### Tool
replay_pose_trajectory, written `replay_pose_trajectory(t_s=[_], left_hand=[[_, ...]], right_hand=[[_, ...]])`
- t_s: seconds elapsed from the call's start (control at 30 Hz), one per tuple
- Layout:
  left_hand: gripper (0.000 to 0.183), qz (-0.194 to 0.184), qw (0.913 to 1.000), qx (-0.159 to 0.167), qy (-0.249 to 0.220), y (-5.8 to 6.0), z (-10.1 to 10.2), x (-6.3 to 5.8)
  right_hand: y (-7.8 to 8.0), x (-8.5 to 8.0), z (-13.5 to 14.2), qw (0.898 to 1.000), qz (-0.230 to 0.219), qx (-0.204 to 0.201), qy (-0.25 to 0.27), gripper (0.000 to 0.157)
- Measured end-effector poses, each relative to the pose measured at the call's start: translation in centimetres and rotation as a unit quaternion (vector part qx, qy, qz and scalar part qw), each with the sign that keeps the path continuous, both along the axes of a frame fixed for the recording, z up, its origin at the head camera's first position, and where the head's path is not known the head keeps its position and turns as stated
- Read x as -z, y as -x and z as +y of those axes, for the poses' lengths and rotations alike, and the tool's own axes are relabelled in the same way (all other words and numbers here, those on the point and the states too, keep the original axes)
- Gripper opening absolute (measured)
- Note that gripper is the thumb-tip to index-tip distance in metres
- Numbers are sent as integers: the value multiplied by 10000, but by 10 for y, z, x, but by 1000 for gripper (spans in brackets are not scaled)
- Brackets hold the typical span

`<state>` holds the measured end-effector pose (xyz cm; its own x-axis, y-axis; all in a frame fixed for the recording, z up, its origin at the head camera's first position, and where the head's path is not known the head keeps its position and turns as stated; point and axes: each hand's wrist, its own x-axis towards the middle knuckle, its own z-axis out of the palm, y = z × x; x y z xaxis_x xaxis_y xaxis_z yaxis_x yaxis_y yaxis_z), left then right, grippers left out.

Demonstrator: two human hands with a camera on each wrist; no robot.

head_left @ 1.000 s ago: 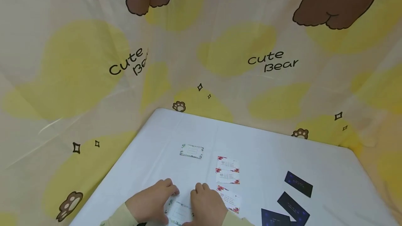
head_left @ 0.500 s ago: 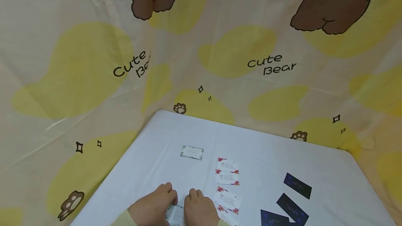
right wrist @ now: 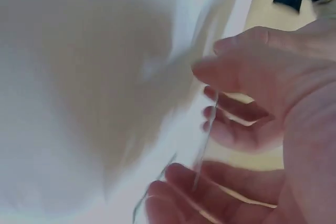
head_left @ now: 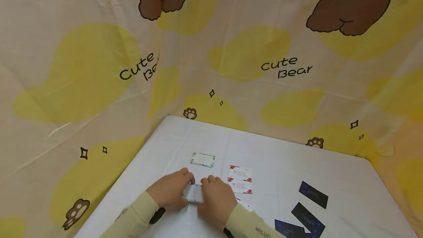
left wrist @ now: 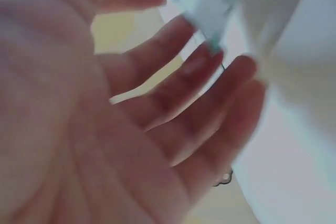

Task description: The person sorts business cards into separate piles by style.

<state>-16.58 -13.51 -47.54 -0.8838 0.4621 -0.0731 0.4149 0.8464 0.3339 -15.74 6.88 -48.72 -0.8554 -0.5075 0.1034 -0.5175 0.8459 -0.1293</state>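
A white card with a green leaf border (head_left: 194, 193) is between my two hands, just in front of another leaf-bordered card (head_left: 202, 159) lying on the table. My left hand (head_left: 172, 190) grips its left side, thumb toward me and fingers at the far side. On the right side, my right hand (head_left: 218, 199) holds it in the same way, its fingers covering that end. The right wrist view shows the card (right wrist: 208, 129) nearly edge-on. In the left wrist view the card (left wrist: 210, 14) is blurred beside the fingertips.
White cards with red flowers (head_left: 240, 173) lie right of the hands, partly hidden by the right hand and sleeve. Several dark blue cards (head_left: 313, 194) are scattered farther right on the white table (head_left: 271, 157). A bear-print cloth (head_left: 238, 50) hangs behind.
Both hands have moved forward with the leaf-bordered card, closer to the other one. The right arm now covers more of the nearer red-flower cards.
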Motion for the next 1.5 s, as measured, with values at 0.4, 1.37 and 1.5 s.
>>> replay_pose_trajectory(t_s=[0.4, 1.37, 1.5], left_hand=[[56, 202, 9973, -705, -16, 113, 19, 12], [59, -14, 9990, -440, 21, 103, 70, 10], [54, 36, 9999, 138, 43, 91, 98, 7]], right_hand=[[113, 13, 0, 9981, -88, 605, -52, 41], [100, 1, 81, 9909, -923, 504, 844, 47], [94, -5, 116, 9879, -963, 1066, 591, 49]])
